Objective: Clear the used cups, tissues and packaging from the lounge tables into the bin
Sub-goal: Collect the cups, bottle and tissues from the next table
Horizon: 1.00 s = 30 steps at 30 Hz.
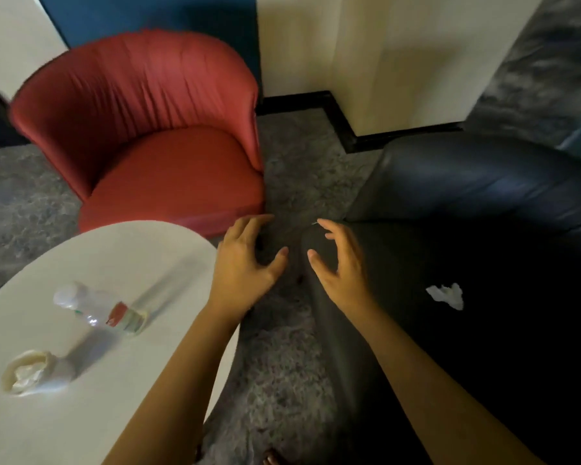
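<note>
We see a white round surface [125,250] at lower left. Two things lie on it, well apart: a clear plastic bottle [98,308] on its side with a red-and-green label, and nearer us a paper cup [34,372], also on its side, with crumpled white stuff in its mouth. We see a grey mottled floor [282,364] carrying a red armchair [168,182] and a dark sofa [483,196]. A crumpled white tissue [446,296] lies on the sofa seat.

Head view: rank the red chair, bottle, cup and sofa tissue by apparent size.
1. Red chair.
2. Bottle and cup: close; the bottle looks slightly longer, but blur leaves it unsure.
3. Tissue on the sofa.
</note>
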### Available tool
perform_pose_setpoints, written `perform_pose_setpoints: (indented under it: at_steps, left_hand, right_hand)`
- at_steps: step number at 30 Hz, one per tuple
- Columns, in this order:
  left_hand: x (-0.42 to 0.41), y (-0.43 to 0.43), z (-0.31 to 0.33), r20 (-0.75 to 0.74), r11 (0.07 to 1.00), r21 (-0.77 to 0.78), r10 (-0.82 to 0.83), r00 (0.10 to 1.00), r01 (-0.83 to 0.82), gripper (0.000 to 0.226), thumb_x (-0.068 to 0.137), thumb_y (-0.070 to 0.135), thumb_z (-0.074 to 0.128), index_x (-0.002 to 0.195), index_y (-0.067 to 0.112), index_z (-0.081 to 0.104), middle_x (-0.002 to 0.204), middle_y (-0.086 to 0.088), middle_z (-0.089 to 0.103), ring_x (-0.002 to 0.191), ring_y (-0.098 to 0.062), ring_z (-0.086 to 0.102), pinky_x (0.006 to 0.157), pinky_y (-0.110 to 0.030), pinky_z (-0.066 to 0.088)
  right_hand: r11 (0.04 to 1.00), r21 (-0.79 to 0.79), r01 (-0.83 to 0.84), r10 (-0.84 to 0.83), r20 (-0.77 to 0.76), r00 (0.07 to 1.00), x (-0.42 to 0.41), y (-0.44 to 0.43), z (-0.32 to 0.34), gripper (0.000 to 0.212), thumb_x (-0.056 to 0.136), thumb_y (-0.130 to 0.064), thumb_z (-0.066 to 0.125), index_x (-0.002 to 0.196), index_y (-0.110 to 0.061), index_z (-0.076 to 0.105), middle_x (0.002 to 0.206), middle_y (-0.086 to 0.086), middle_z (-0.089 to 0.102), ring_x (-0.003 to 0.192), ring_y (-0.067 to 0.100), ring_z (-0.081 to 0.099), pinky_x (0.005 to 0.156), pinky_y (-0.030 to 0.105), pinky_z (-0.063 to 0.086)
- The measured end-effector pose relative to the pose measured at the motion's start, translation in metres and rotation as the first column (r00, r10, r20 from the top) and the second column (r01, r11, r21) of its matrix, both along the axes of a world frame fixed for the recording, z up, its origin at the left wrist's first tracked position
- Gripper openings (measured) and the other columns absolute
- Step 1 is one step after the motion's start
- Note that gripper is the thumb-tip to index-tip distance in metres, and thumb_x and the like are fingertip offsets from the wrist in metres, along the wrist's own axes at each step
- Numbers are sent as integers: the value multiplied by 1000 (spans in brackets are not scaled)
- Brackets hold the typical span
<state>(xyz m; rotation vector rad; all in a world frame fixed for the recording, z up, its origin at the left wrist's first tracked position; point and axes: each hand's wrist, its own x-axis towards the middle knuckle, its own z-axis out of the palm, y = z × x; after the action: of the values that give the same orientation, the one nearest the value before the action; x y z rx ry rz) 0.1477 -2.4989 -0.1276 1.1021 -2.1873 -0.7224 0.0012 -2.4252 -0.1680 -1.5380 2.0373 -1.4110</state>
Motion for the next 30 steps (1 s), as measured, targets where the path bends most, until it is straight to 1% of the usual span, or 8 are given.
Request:
perform_pose_setpoints:
  at_steps: [3,7,12,14,21,24,27,30]
  left_hand:
    - [-66,11,2,-12,990,17,-143,990,143,57,72,48,51,119,16,55,114,-4,55,105,-22,54,89,-43,45]
    - [-158,29,-15,5,959,19,-283,959,283,52,74,38,58,119,13,55,114,-5,56,106,-21,54,90,-45,45]
    - [-260,54,-71,58,938,69,-342,938,338,50,77,25,69,123,16,52,119,-4,54,110,-21,52,93,-48,43]
    - [-294,66,-102,73,935,128,-342,937,331,51,77,25,70,124,17,51,120,-3,53,111,-20,51,93,-47,43]
    - [-379,104,-219,168,904,306,-359,918,298,56,78,31,66,129,19,47,126,-2,50,116,-18,48,98,-42,41]
    - [-398,118,-267,197,892,370,-347,917,258,56,78,27,66,130,18,48,127,-4,51,117,-20,49,98,-42,41]
    - [-412,126,-308,209,873,429,-346,915,232,57,78,24,66,131,17,47,128,-5,50,117,-21,49,95,-32,40]
    - [-418,131,-337,191,856,457,-361,913,244,55,81,24,64,133,16,46,130,-5,52,115,-14,50,88,-16,35]
  right_hand:
    - [989,30,143,-143,-12,990,-54,30,0,47,81,-16,65,125,-9,50,122,10,55,109,17,50,92,24,37]
    - [957,45,285,-284,-39,958,-133,68,-16,46,80,-15,67,123,-7,52,119,12,56,105,21,53,88,44,46]
    - [917,145,372,-370,-39,928,-233,98,-69,47,80,-15,68,124,-8,52,119,10,55,105,12,49,88,37,45]
    - [906,194,376,-381,-10,925,-268,108,-97,49,79,-16,69,124,-10,51,119,9,55,106,14,51,88,36,45]
    - [830,404,385,-451,80,889,-346,132,-214,51,77,-19,72,123,-14,51,123,8,53,110,21,51,92,50,44]
    - [781,490,387,-474,61,879,-361,138,-261,52,77,-19,71,125,-14,50,126,10,52,114,26,50,96,43,43]
    - [748,532,398,-472,5,881,-372,144,-299,57,73,-16,75,125,-12,51,127,10,53,119,28,46,97,39,38]
    - [720,566,403,-475,-22,880,-375,147,-328,63,71,-16,77,128,-12,50,131,11,49,122,29,42,97,47,41]
